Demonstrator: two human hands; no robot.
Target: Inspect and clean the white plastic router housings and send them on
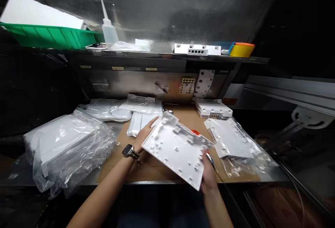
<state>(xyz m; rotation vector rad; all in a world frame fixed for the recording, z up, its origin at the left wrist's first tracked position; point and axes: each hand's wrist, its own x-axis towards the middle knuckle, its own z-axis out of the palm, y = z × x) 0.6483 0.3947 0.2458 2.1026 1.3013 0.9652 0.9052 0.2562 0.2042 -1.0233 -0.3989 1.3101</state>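
Note:
I hold a flat white plastic panel point(176, 148) tilted over the brown bench mat point(157, 167), its ribbed inner side up. My left hand point(145, 132), with a watch and bead bracelet on the wrist, grips its far left edge. At the near right corner my right hand point(209, 176) grips the panel, fingers tucked under it. An orange-tipped tool point(195, 131) peeks out just behind the panel.
Bagged white parts point(65, 147) pile at the left, more bags point(108, 109) behind. Another bagged panel point(232, 140) lies at the right, a stack of white housings point(213, 108) beyond. The shelf above carries a green bin point(49, 36), a squeeze bottle point(108, 29) and a yellow container point(241, 49).

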